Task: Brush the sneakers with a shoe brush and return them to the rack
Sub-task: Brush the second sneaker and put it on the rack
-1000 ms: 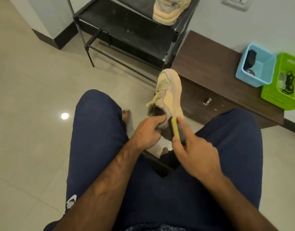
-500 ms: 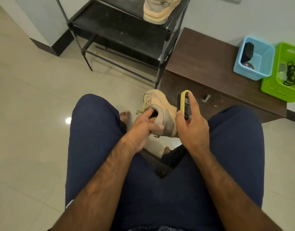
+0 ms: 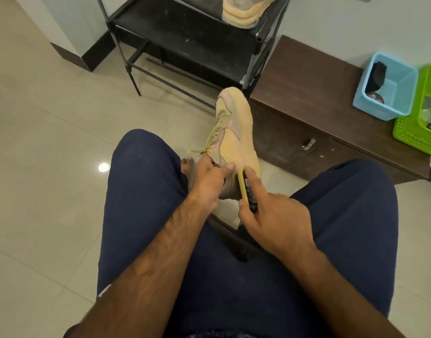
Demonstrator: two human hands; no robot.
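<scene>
Moved: brush (image 3: 248, 189) dropped back onto the sneaker (image 3: 234, 132) heel, toe now pointing far.
Grip: left hand (image 3: 209, 181) holds the collar, right hand (image 3: 275, 215) clamps brush.
Progress: other sneaker (image 3: 243, 11) already racked (image 3: 185, 32); this one mid-brushing.

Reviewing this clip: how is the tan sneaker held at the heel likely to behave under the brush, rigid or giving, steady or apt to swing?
The sneaker looks thickly padded, so its upper probably yields a little. The left hand grips only its heel end, so the toe may swing. Its loose laces will likely flop.
</scene>
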